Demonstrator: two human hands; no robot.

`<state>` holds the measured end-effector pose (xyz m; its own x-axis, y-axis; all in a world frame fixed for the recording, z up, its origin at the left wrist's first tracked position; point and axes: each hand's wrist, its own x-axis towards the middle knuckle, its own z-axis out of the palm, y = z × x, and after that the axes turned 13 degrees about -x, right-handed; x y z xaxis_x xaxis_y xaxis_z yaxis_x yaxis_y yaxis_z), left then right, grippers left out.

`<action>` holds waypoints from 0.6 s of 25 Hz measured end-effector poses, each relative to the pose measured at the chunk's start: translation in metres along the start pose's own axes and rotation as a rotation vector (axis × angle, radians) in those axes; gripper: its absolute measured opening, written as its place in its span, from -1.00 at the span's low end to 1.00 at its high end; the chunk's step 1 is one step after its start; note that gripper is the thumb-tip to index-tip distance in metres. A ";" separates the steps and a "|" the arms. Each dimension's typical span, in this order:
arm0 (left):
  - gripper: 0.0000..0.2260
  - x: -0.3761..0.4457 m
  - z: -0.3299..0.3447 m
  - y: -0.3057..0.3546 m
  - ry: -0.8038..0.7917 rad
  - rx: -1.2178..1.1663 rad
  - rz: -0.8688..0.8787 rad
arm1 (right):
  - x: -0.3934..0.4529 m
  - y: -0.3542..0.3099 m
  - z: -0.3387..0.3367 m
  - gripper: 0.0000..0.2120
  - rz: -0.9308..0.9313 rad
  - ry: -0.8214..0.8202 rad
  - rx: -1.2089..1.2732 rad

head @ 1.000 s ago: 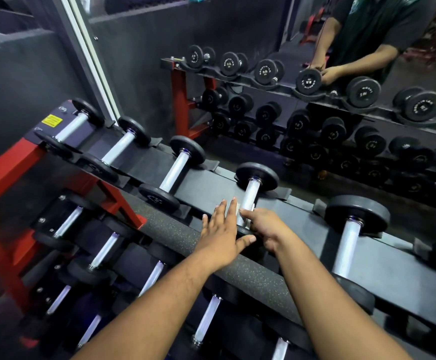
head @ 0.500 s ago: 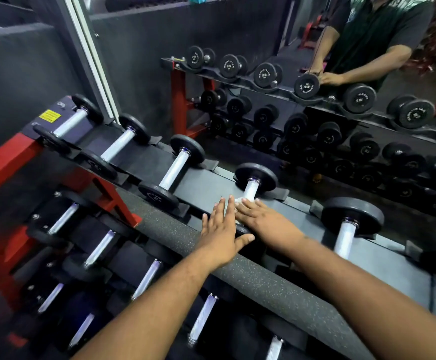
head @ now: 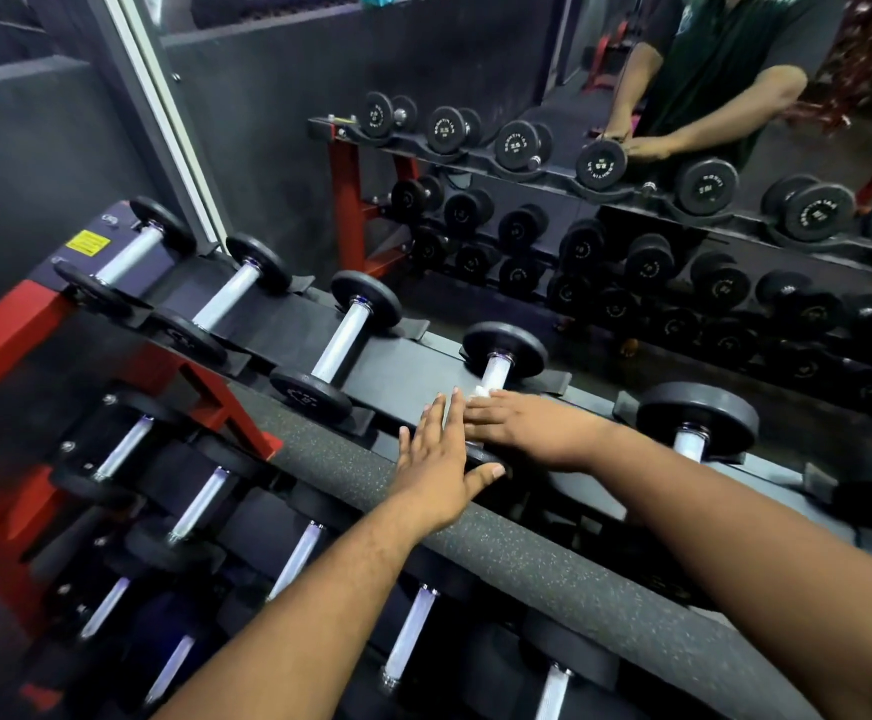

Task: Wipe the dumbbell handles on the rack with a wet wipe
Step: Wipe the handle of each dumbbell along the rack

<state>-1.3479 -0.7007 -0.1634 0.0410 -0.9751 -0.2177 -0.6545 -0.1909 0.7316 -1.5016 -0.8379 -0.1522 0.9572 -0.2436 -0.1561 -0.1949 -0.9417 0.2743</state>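
On the rack's [head: 413, 366] top tier, both hands meet at one dumbbell handle [head: 496, 371].
Right hand [head: 532, 426] presses a white wet wipe [head: 481, 391] down, grip unclear; left hand [head: 436, 462] lies flat, fingers straight.

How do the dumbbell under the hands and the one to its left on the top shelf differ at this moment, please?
The dumbbell under the hands has most of its handle covered by the right hand, with a bit of white wipe showing; the left neighbour's handle is bare. Its near plate is hidden behind the left hand; the neighbour's shows fully. Both lie across the top shelf with black plates and silver handles.
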 end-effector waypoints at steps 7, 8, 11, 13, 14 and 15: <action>-0.10 -0.003 -0.003 0.001 -0.009 0.019 0.009 | -0.024 -0.025 0.014 -0.42 0.150 -0.024 0.088; -0.10 -0.002 -0.003 0.002 -0.025 0.023 0.004 | -0.026 -0.020 0.012 -0.40 0.161 -0.005 0.072; -0.10 -0.002 -0.005 0.005 -0.036 0.041 -0.016 | -0.011 -0.012 0.011 -0.33 0.488 0.068 0.061; -0.10 -0.001 -0.007 0.006 -0.047 0.043 -0.025 | -0.003 -0.026 0.007 -0.35 0.599 0.051 0.181; -0.10 -0.001 -0.006 0.005 -0.050 0.043 -0.027 | -0.005 -0.035 0.007 -0.37 0.567 0.033 0.224; -0.10 -0.001 -0.005 0.004 -0.045 0.042 -0.029 | -0.012 -0.043 0.007 -0.39 0.510 0.028 0.239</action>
<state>-1.3465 -0.7011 -0.1572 0.0274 -0.9630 -0.2683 -0.6844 -0.2137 0.6971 -1.5057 -0.7958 -0.1688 0.7338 -0.6785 -0.0335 -0.6743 -0.7335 0.0850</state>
